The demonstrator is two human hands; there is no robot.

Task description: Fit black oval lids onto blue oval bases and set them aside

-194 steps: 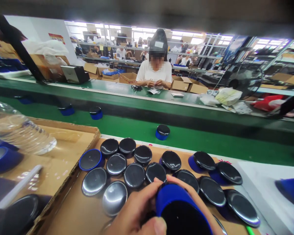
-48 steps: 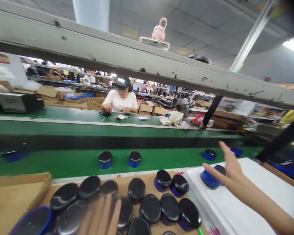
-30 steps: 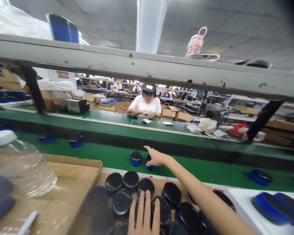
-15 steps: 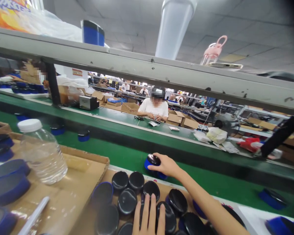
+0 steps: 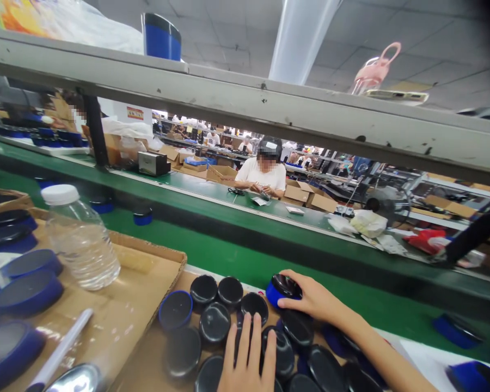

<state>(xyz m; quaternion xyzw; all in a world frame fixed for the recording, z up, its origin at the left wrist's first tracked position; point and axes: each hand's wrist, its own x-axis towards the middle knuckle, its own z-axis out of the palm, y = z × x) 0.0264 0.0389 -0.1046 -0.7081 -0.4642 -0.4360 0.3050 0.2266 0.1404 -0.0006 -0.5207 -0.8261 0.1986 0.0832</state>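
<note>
My right hand is stretched forward and grips a round blue case with a glossy black lid, holding it over the far edge of the cardboard sheet. My left hand lies flat, fingers apart, on a cluster of several similar black-lidded cases that cover the cardboard in front of me.
A green conveyor belt runs across behind the cardboard, with two blue cases on it at the left. A clear water bottle stands in a cardboard tray at the left among blue cases. Across the line a seated person works.
My right hand reached out to the belt, closed on a blue case there and drew it back to the cardboard's edge. My left hand stayed resting on the cases.
</note>
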